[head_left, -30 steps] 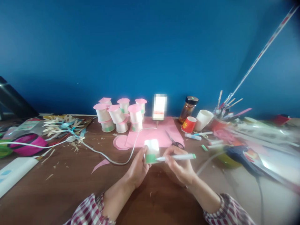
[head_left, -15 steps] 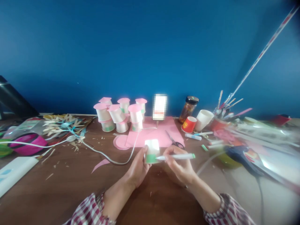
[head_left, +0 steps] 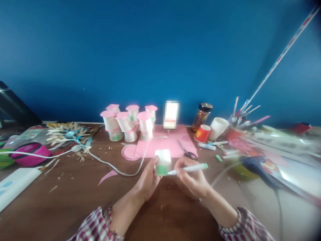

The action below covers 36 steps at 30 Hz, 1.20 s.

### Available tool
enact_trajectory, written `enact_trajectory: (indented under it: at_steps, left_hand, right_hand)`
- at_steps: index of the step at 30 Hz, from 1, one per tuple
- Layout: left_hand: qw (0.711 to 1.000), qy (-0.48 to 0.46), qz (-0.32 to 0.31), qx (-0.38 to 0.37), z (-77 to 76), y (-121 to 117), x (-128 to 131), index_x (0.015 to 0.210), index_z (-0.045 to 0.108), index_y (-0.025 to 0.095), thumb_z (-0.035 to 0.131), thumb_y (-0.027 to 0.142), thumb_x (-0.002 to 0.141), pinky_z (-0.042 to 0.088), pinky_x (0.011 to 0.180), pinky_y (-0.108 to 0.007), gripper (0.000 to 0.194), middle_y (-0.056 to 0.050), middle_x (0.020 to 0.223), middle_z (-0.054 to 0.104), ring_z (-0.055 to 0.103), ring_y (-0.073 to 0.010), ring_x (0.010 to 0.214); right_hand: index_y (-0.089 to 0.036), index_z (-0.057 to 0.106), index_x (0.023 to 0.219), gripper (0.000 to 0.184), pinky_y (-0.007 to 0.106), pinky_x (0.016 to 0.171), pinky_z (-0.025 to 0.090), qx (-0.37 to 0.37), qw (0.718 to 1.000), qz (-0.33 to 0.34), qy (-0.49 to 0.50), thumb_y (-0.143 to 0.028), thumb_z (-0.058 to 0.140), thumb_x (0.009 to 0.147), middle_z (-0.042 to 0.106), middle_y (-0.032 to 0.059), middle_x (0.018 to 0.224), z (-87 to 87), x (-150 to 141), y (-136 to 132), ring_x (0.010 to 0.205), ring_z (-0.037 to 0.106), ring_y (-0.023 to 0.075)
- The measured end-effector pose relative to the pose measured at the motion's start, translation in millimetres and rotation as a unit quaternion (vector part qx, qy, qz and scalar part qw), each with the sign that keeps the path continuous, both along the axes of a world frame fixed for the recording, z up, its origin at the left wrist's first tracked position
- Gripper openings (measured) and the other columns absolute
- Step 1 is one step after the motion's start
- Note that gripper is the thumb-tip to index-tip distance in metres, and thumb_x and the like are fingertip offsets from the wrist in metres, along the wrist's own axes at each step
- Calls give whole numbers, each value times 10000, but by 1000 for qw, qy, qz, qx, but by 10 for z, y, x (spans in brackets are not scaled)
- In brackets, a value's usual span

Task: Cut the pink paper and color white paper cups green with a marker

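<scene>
My left hand (head_left: 149, 180) is closed around the left side of a white paper cup (head_left: 163, 156), held just above the brown table. A green patch (head_left: 162, 170) covers the lower front of the cup. In my right hand (head_left: 190, 177) is a white felt-tip pen (head_left: 193, 168) with a green end, pinched between thumb and fingers. Its tip meets the right edge of the green patch. Beyond the cup lies a sheet of pink paper (head_left: 164, 144), with scissors (head_left: 187, 151) on its right part.
Stacked cups with pink paper tops (head_left: 124, 122) stand at the back left. A white cable (head_left: 117, 172) loops across the table. A red cup (head_left: 202, 133), a white cup (head_left: 218, 128) and a dark-lidded jar (head_left: 202, 117) stand back right. A glue gun (head_left: 263, 170) lies at right.
The pen's back end has risen slightly and its tip has dropped to the lower right corner of the green patch. The cup and my left hand have barely moved.
</scene>
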State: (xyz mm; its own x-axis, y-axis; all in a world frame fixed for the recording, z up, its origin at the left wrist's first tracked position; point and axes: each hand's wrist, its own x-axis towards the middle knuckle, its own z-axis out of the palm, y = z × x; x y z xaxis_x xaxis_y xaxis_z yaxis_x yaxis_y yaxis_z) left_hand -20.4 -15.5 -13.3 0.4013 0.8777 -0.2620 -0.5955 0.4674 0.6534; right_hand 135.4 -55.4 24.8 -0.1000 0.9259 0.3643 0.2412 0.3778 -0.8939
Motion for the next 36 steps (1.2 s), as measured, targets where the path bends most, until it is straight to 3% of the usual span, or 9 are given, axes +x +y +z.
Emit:
enact_trajectory:
  at_steps: [6, 13, 20, 36]
  left_hand:
    - [1000, 3, 11, -27, 31, 1, 8, 797, 674, 195, 570, 368, 841, 403, 752, -242, 206, 23, 694, 640, 556, -118, 694]
    - [1000, -8, -7, 19, -1, -8, -2, 826, 669, 177, 586, 385, 831, 371, 868, -264, 224, 15, 763, 659, 571, -126, 765]
    - [1000, 12, -6, 6, -23, -11, -3, 916, 660, 209, 575, 408, 830, 362, 908, -297, 233, -1, 876, 672, 572, -172, 923]
    - [999, 7, -24, 39, -4, -16, -6, 890, 656, 194, 544, 417, 850, 388, 850, -280, 252, -9, 827, 663, 569, -155, 839]
  right_hand:
    - [-173, 524, 660, 198, 242, 498, 323, -5, 1000, -10, 15, -264, 537, 835, 485, -21, 582, 29, 9, -17, 527, 402, 107]
    - [-169, 531, 670, 176, 244, 509, 335, -14, 1000, 7, 19, -259, 541, 821, 504, -14, 592, 19, -29, -25, 531, 412, 107]
    - [-173, 540, 668, 198, 238, 492, 317, -2, 999, -33, 23, -277, 542, 836, 481, -24, 569, 14, 5, -18, 522, 394, 107]
    - [-172, 547, 662, 203, 235, 510, 346, -1, 1000, -23, 15, -280, 553, 835, 502, -21, 577, -10, -20, -4, 530, 423, 109]
